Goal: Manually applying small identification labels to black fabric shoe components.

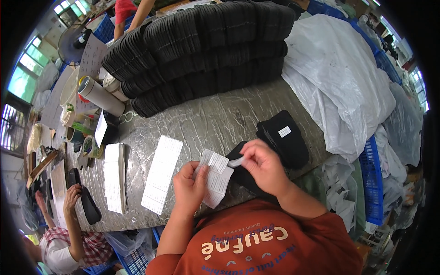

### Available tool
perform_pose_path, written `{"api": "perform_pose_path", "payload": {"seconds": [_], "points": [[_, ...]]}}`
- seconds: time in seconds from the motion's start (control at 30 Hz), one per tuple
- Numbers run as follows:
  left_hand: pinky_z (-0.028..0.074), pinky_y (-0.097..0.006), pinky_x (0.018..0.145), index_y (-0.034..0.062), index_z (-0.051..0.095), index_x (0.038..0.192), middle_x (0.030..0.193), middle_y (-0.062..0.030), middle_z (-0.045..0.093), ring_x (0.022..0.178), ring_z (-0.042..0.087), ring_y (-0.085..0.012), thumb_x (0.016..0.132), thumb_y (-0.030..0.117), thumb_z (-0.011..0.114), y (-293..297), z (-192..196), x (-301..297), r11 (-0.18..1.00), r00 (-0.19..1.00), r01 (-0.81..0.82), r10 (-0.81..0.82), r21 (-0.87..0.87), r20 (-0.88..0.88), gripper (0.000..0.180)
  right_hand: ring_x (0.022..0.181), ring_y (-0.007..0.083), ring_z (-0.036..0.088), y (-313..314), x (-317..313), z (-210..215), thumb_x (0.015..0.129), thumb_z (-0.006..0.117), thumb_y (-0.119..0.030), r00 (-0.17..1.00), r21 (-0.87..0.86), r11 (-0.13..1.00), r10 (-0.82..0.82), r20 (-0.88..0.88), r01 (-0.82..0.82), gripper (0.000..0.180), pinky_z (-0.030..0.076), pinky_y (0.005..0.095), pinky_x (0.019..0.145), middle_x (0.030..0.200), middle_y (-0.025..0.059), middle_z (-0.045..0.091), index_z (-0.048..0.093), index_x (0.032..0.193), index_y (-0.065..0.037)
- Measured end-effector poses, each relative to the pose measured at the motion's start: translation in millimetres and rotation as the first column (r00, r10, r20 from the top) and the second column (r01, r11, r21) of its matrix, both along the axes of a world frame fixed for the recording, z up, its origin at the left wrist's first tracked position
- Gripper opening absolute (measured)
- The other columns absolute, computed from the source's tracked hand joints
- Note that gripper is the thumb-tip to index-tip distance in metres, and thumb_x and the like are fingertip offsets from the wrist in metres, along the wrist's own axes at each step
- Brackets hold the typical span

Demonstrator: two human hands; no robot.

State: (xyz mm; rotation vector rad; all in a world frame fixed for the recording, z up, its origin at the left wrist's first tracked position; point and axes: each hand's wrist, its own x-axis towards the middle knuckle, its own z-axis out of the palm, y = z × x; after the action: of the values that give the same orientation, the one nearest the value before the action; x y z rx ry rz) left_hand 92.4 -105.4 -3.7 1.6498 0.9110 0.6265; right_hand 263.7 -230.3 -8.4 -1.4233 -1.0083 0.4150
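Note:
My left hand point(190, 183) is closed on a sheet of white printed labels point(217, 181), thumb on top, in front of my body. Close by on its right, my right hand point(262, 166) pinches a small whitish strip point(236, 162) at the sheet's upper right edge; whether it is fully apart from the sheet I cannot tell. Beneath both hands lies a black flat piece point(247, 182), partly hidden, shaped like an insole. Just beyond my right hand is a small stack of similar black pieces point(293, 149), with a white label point(284, 132) on the top one.
Long rows of stacked black pieces point(197, 36) fill the table's far side. More label sheets point(161, 174) and a folded white stack point(114, 178) lie left. A white cylinder point(98, 94) stands behind them. White plastic sheeting point(334, 68) covers the right. Another person's hand point(72, 197) works at left.

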Motion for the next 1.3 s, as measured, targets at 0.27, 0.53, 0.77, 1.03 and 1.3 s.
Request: {"api": "perform_pose_path", "payload": {"seconds": [0.27,0.53,0.77,1.03,1.3], "points": [[0.046,-0.043,0.093,0.0011,0.062,0.083,0.119,-0.0166,0.061,0.112,0.057,-0.0355,0.079,0.009,0.069,-13,21,5,0.524,0.691,0.703,-0.662,0.481,-0.289,0.012,0.062,0.0021,0.053,-6,21,-11,0.086,0.067,-0.004,0.961,-0.361,0.932,-0.072,-0.268,-0.031,0.008,0.043,0.0207,0.055,0.069,-0.0006,0.062,0.064,0.08,0.001],[0.046,-0.043,0.098,-0.0017,0.06,0.082,0.122,-0.019,0.06,0.118,0.055,-0.0359,0.081,0.01,0.063,-15,10,5,0.461,0.681,0.718,-0.621,0.522,-0.389,0.012,0.062,0.0039,0.055,-4,16,-15,0.084,0.068,-0.004,0.985,-0.422,0.906,-0.032,-0.17,-0.043,0.009,0.045,0.0229,0.055,0.067,0.003,0.064,0.064,0.08,0.002],[0.046,-0.043,0.097,-0.002,0.059,0.081,0.124,-0.0193,0.059,0.117,0.056,-0.0361,0.081,0.009,0.063,-16,8,6,0.462,0.687,0.709,-0.622,0.532,-0.376,0.011,0.061,0.0084,0.061,-3,16,-16,0.083,0.069,-0.008,0.993,-0.475,0.88,-0.033,-0.112,-0.024,0.011,0.048,0.0258,0.057,0.068,0.008,0.067,0.066,0.081,0.002],[0.041,-0.043,0.093,0.0002,0.059,0.084,0.13,-0.0198,0.056,0.11,0.056,-0.0312,0.081,0.01,0.061,-18,6,11,0.424,0.679,0.723,-0.58,0.546,-0.449,0.011,0.062,0.0159,0.066,-3,16,-21,0.081,0.07,-0.009,0.998,-0.494,0.869,-0.045,-0.031,0.024,0.012,0.05,0.029,0.059,0.071,0.0118,0.068,0.067,0.078,0.002],[0.042,-0.043,0.093,0.0001,0.059,0.083,0.13,-0.0188,0.057,0.107,0.057,-0.0298,0.08,0.01,0.059,-19,6,13,0.409,0.676,0.726,-0.572,0.553,-0.465,0.01,0.064,0.0228,0.067,-2,11,-23,0.076,0.074,-0.007,0.99,-0.504,0.855,-0.141,0.0,0.122,0.028,0.05,0.0329,0.059,0.072,0.0116,0.068,0.06,0.1,-0.001]]}}
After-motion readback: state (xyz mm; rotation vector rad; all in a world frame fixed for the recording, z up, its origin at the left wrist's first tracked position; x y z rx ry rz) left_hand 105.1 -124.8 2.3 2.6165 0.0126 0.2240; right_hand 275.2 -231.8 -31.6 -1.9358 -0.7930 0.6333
